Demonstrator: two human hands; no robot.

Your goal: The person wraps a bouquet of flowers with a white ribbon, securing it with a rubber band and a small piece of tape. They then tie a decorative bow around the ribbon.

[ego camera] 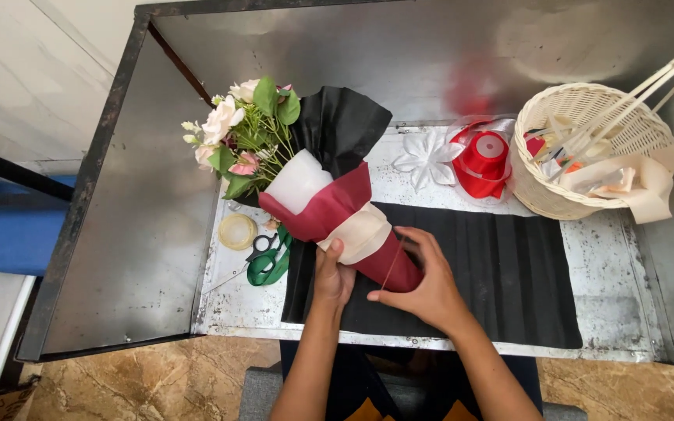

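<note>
left hand (332,279) closed around the lower stem end of the bouquet (313,195), thumb up against the cream band; right hand (424,284) cupped on the pointed tail of the wrap, fingers pinched on a thin red ribbon strand (394,261) that runs up across the maroon paper. item, bouquet: lying tilted on the black sheet (501,273), blooms toward the upper left, tail toward me, resting over the sheet's left end. condition as i judge it: flowers gathered, black, white, maroon and cream layers already wound into a cone; the binding looks under way, since i see no knot or bow, so the tie and any trimming appear left to do. item, green scissors (268,261): just beside the left wrist, partly under the wrap. item, tape roll (237,231): near the scissors, left edge of the tray. item, red ribbon spool (484,160): past the bouquet, beside a white paper flower (427,158). item, wicker basket (555,195): far right, cream ribbon trailing over its rim. room: metal table (150,234) walled at the back and left; bare sheet to the right of my hands gives open room; near edge sits close under my wrists, so the tail has little margin toward me.
</note>
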